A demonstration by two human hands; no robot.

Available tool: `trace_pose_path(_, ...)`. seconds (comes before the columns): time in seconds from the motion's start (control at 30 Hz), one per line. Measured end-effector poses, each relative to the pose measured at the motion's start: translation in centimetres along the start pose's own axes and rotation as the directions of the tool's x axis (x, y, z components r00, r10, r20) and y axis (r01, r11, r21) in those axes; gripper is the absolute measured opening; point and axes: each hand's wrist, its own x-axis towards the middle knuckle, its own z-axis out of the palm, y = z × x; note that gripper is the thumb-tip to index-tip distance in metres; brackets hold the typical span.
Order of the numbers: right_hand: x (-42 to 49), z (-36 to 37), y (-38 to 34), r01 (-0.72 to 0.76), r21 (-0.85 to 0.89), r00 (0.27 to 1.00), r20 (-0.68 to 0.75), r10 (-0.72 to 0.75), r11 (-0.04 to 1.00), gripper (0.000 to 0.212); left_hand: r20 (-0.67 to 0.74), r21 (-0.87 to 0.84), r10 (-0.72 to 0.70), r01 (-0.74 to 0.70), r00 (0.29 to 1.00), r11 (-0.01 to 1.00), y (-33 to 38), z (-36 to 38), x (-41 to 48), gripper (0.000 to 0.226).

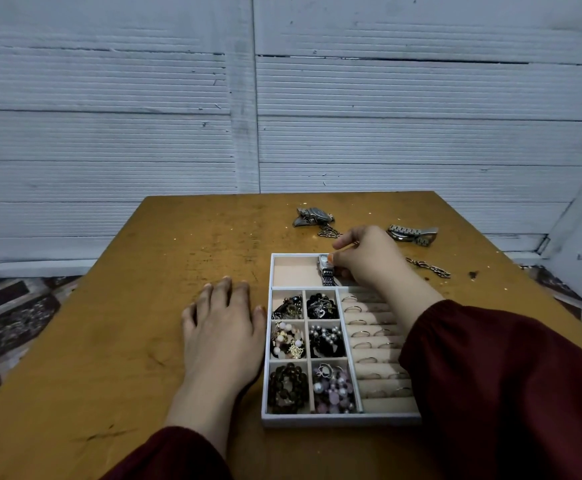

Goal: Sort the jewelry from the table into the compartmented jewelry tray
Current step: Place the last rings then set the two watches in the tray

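The white compartmented jewelry tray [267,358] lies on the table in front of me. Its small compartments hold beaded bracelets and tangled pieces, and its right side holds rows of rings [369,336]. My right hand [369,259] is over the long far compartment, fingers pinched on a silver wristwatch [326,270] whose band rests on the compartment floor. My left hand [225,323] lies flat on the table against the tray's left wall, holding nothing. Beyond the tray lie a silver watch [313,216] with a small chain, a second watch [412,234] and a chain [428,266].
The worn orange-brown table [126,306] stands against a grey-white ribbed wall. Its left half is bare wood. A patterned carpet [9,317] shows past the left edge. My dark red sleeve covers the tray's near right corner.
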Motion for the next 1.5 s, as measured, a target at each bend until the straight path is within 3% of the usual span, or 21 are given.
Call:
trace_pose_path(0.43,-0.3,-0.5,0.0,0.044,-0.010,0.998,-0.041,-0.044,0.999,0.021,0.001,-0.002,-0.003,0.003,1.000,1.000,0.0,0.1,0.1,0.051)
trace_pose_path(0.57,-0.2,-0.5,-0.1,0.083,-0.091,0.993,-0.077,-0.090,0.992,0.021,-0.001,0.002,-0.003,0.003,1.000,1.000,0.1,0.0,0.1,0.051)
trace_pose_path(0.67,-0.5,-0.5,-0.3,0.114,-0.136,0.990,-0.072,-0.125,0.984,0.009,-0.002,0.001,-0.003,0.003,1.000,1.000,0.1,0.0,0.0,0.051)
trace_pose_path(0.77,-0.6,-0.3,-0.5,0.113,-0.170,0.993,-0.019,-0.118,0.979,0.016,-0.005,0.000,0.001,-0.001,1.000,1.000,0.1,0.0,0.0,0.051)
trace_pose_path(0.93,-0.5,-0.1,-0.6,0.070,-0.135,0.998,0.018,-0.068,0.988,0.029,-0.009,-0.003,0.010,-0.010,1.000,1.000,0.0,-0.1,-0.1,0.050)
trace_pose_path(1.5,-1.0,0.1,0.0,0.027,0.019,0.999,0.044,-0.027,0.999,0.036,-0.008,-0.009,0.007,-0.008,1.000,1.000,0.1,0.0,0.0,0.051)
